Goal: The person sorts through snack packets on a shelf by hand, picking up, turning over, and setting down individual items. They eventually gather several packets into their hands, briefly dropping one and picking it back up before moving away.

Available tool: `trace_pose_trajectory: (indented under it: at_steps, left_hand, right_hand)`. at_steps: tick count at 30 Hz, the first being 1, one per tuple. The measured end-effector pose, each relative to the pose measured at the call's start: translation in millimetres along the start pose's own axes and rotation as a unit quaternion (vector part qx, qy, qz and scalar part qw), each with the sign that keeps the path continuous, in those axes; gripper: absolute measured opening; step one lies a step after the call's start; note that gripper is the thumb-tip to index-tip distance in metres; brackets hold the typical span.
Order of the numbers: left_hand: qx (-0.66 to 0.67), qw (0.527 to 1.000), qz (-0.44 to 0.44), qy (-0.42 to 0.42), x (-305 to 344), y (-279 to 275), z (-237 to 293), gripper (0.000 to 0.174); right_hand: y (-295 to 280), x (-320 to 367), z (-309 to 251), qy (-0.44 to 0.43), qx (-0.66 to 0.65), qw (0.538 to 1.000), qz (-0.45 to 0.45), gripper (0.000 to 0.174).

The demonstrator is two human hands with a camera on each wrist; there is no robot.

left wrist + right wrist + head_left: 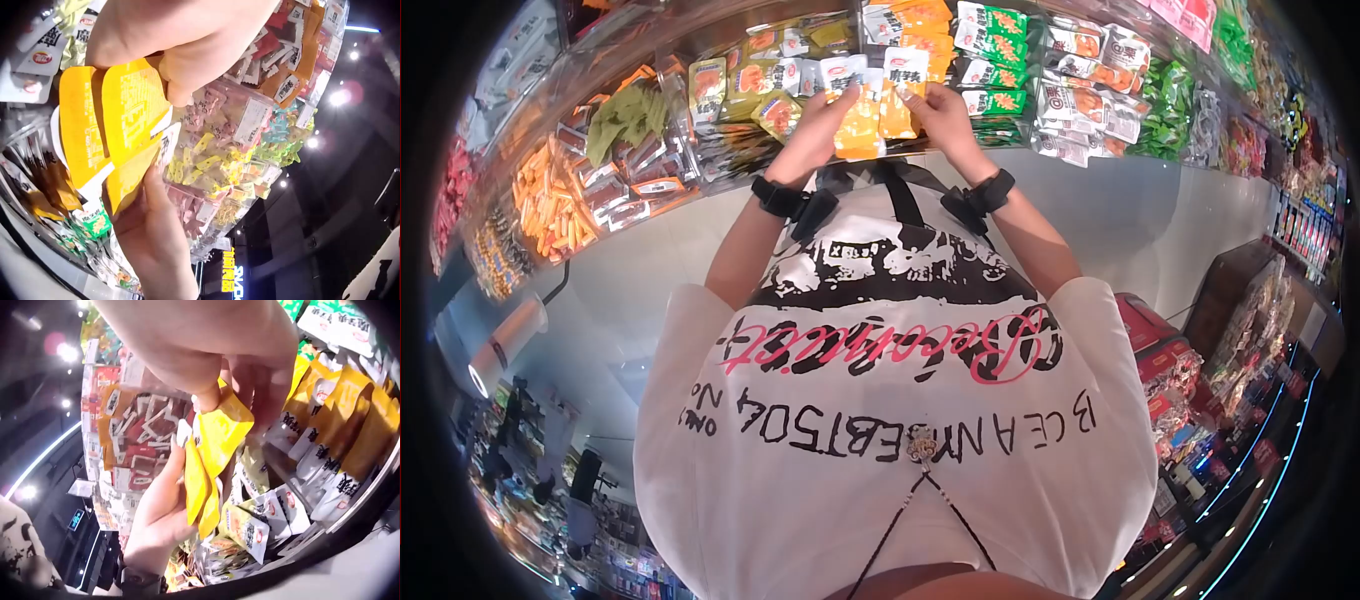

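Note:
My left hand [822, 128] grips orange-and-white snack packets [857, 128] by their side, thumb over the front. Beside it my right hand [946, 118] pinches another orange-and-white packet [900, 105], its thumb on the face. The packets are close side by side, white printed ends away from my body. In the left wrist view the plain orange backs [131, 109] show under the left hand [175, 34], with the right hand [159, 240] below. In the right wrist view the right hand [212, 347] covers part of its packet, and the left hand's packets [197, 481] overlap each other.
Ahead runs a shelf of snack bins. Similar orange packets [915, 25], green-and-white packets [992, 45], olive packets [707, 85] and white-and-orange packets [1090, 90] fill it. Orange stick-shaped snacks [550, 200] lie at the left. The bin's curved front edge [359, 506] is close below the hands.

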State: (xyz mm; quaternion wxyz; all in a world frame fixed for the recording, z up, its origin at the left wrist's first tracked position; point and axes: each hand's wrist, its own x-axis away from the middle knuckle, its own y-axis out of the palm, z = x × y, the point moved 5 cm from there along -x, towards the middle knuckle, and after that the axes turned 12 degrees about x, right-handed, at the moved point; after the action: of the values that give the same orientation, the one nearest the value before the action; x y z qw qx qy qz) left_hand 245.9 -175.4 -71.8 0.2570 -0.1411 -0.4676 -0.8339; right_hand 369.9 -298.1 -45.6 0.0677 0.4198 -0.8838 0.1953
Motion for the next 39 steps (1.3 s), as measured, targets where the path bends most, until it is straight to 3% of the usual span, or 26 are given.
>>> trace_pose_trajectory:
  at_steps: [1,3,5,6,8,12,17,20,22,24,27,29,31,32,35,37,39]
  left_hand:
    - [-0.003,1.0,0.012,0.011,1,-3,4,0.028]
    - [0.008,1.0,0.027,0.006,8,-14,10,0.028]
    - [0.01,0.996,0.081,0.039,14,-32,19,0.028]
    - [-0.005,0.996,0.08,0.043,21,-33,25,0.032]
    - [-0.008,0.995,0.087,0.051,26,-43,26,0.034]
    - [-0.012,0.993,0.114,0.028,35,-48,20,0.039]
    - [0.043,0.994,0.097,-0.03,37,-28,12,0.042]
    - [0.03,0.996,0.084,-0.025,28,-27,9,0.041]
    - [0.044,0.996,0.07,-0.02,28,-13,12,0.041]
    - [0.138,0.988,0.045,-0.057,30,3,13,0.039]
    - [0.024,0.999,0.035,-0.012,21,-3,13,0.035]
    - [-0.033,0.999,0.031,0.012,18,1,17,0.033]
    - [-0.005,0.999,0.035,0.009,15,16,14,0.029]
    - [0.036,0.999,0.024,0.012,11,24,11,0.026]
    - [0.073,0.994,0.075,-0.018,-3,28,2,0.025]
    - [0.067,0.995,0.075,-0.002,-11,26,4,0.026]
    - [0.058,0.995,0.078,0.033,-14,24,8,0.027]
  right_hand:
    - [-10,-1,2,-0.003,-0.029,0.999,0.036,0.02]
    - [-38,-1,-4,-0.059,0.18,0.976,0.107,0.012]
    - [-45,2,-13,-0.196,0.332,0.915,0.117,0.013]
    - [-44,1,-16,-0.197,0.33,0.916,0.118,0.013]
    - [-26,7,-31,-0.337,0.481,0.803,0.102,0.01]
    - [-2,-5,0,-0.338,0.56,0.754,0.06,0.007]
    - [-13,-2,6,-0.348,0.542,0.764,0.046,0.009]
    - [-18,2,11,-0.31,0.527,0.788,0.07,0.014]
    - [-12,4,22,-0.339,0.511,0.788,0.059,0.015]
    - [-8,6,25,-0.361,0.488,0.793,0.049,0.018]
    - [-10,4,18,-0.342,0.448,0.824,0.063,0.02]
    - [-14,11,-20,-0.353,0.419,0.831,0.1,0.023]
    - [-12,2,-23,-0.133,0.204,0.969,0.028,0.027]
    - [-4,-1,-22,-0.095,0.108,0.99,-0.005,0.03]
    - [1,-4,-33,-0.127,0.152,0.98,-0.011,0.031]
    - [-7,-16,-20,-0.096,0.08,0.992,0.002,0.026]
    - [-23,-17,-28,-0.106,0.043,0.991,0.071,0.022]
